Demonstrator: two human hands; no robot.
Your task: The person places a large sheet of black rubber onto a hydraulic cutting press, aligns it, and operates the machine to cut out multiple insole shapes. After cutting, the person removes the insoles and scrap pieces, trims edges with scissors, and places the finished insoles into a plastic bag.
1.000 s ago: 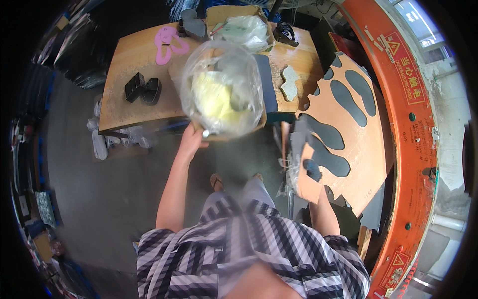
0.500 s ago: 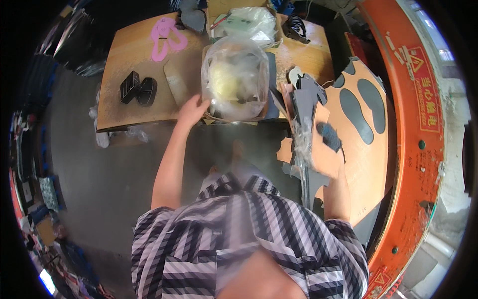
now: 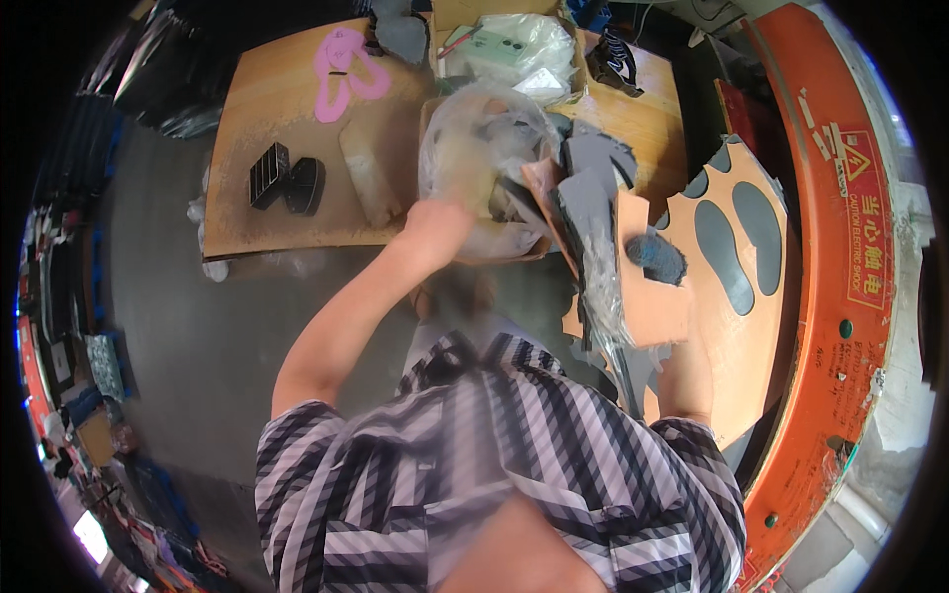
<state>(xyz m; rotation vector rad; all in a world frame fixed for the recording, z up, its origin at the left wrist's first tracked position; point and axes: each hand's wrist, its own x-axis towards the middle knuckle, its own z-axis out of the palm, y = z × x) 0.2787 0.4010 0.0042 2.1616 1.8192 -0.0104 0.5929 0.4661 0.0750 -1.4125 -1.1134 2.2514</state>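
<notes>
My bare left hand (image 3: 442,229) is at the front left of a box lined with a clear plastic bag (image 3: 494,104). Its fingers reach over the bag's edge and are smeared by blur and yellowish haze. My right hand (image 3: 657,259), in what looks like a dark blue glove, is closed on a bundle of scrap sheets. The bundle holds grey pieces (image 3: 598,163), a tan sheet (image 3: 657,314) and wrinkled clear plastic (image 3: 601,287). Its upper end tilts over the box's right side. Part of the right hand is hidden behind the tan sheet.
Black blocks (image 3: 287,180), a pink cut-out piece (image 3: 344,74) and a pale flat strip (image 3: 368,173) lie on the wooden table (image 3: 237,222). At right stands a tan sheet with dark sole shapes (image 3: 727,252), beside an orange machine frame (image 3: 835,326). A second plastic-lined box (image 3: 509,54) sits behind.
My left hand has moved right, from beside the bag onto its front edge. The scrap bundle in my right hand has swung up and left, its top now over the box.
</notes>
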